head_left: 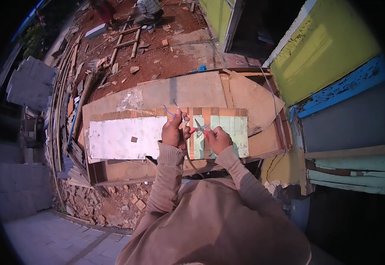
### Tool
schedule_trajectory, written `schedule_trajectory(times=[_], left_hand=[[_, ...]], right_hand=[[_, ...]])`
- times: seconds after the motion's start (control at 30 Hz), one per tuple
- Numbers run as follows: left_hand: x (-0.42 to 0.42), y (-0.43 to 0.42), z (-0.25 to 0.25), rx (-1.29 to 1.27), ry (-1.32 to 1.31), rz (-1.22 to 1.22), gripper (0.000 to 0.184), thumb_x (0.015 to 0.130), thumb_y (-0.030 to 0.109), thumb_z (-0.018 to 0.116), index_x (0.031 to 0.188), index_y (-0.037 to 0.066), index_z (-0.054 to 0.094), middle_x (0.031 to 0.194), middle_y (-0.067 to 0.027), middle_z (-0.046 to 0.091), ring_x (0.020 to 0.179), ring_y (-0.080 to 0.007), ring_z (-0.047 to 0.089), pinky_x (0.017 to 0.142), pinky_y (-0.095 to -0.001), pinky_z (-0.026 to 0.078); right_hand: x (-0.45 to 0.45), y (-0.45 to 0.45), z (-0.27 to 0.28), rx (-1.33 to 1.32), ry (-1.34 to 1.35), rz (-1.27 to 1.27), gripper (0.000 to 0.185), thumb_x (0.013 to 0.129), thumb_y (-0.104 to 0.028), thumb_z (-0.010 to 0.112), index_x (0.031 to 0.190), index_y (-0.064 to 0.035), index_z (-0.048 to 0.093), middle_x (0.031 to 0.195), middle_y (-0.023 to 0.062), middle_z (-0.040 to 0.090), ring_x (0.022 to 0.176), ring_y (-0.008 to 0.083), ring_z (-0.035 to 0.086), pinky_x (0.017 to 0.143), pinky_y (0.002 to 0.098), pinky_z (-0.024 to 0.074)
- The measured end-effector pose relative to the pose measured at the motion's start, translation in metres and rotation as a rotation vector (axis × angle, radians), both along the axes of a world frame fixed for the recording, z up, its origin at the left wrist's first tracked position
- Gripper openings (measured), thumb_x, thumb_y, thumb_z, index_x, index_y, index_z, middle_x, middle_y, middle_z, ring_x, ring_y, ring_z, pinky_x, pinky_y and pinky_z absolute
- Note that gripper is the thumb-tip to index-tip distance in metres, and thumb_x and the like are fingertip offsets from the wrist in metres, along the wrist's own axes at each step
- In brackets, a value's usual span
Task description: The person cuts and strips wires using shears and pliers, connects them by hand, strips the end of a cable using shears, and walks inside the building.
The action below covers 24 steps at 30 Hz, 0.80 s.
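Observation:
Near the middle of the view, my left hand (173,130) is closed around a thin cable (167,110), whose split ends stick up above the fingers. The cable's lower part hangs below that hand toward my body. My right hand (219,139) is closed on the red handles of scissors (201,126). Their blades point up and left, and one red handle reaches close to my left fingers. Both hands are above a board (126,132) painted white on the left and pale green on the right.
A large wooden panel (192,88) lies under the board. Wooden poles (64,101) and rubble (126,205) lie at the left and below. A yellow-green wall (320,48) stands at right. Two people are at the top, beside a wooden ladder (125,43).

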<state>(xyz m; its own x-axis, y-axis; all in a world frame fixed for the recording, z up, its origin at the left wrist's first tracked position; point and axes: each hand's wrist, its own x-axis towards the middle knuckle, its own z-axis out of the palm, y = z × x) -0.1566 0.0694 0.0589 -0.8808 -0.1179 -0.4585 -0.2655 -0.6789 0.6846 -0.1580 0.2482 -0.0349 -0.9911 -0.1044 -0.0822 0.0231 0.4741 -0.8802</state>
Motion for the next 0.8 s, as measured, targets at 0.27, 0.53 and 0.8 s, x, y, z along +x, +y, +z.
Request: schedule_trajectory(times=[0.27, 0.53, 0.8], left_hand=[[0.015, 0.006, -0.019, -0.019, 0.053, 0.235, 0.021, 0.085, 0.015, 0.075, 0.098, 0.002, 0.064, 0.083, -0.0045, 0.061, 0.055, -0.0108, 0.049, 0.048, -0.0242, 0.037], [0.038, -0.013, -0.041, -0.081, 0.191, 0.286, 0.032, 0.095, 0.015, 0.064, 0.120, -0.004, 0.061, 0.089, -0.0006, 0.061, 0.060, -0.0039, 0.045, 0.053, -0.0212, 0.037], [0.039, -0.021, -0.039, -0.241, 0.272, 0.350, 0.051, 0.091, -0.001, 0.063, 0.139, -0.007, 0.047, 0.093, -0.0004, 0.060, 0.066, -0.0040, 0.047, 0.058, -0.0198, 0.038]], right_hand=[[0.000, -0.092, -0.095, 0.751, -0.502, -0.183, 0.135, 0.066, -0.085, 0.058, 0.153, 0.0034, 0.006, 0.158, 0.0241, 0.012, 0.145, 0.0458, 0.011, 0.105, 0.0748, 0.0115], [-0.006, -0.118, -0.128, 0.799, -0.458, -0.336, 0.138, 0.057, -0.074, 0.074, 0.151, 0.0055, 0.011, 0.152, 0.0234, 0.021, 0.142, 0.0410, 0.020, 0.108, 0.0676, 0.0181], [-0.027, -0.136, -0.090, 0.772, -0.526, -0.406, 0.128, 0.061, -0.060, 0.077, 0.150, 0.0062, 0.013, 0.149, 0.0223, 0.026, 0.139, 0.0395, 0.026, 0.106, 0.0664, 0.0239]])
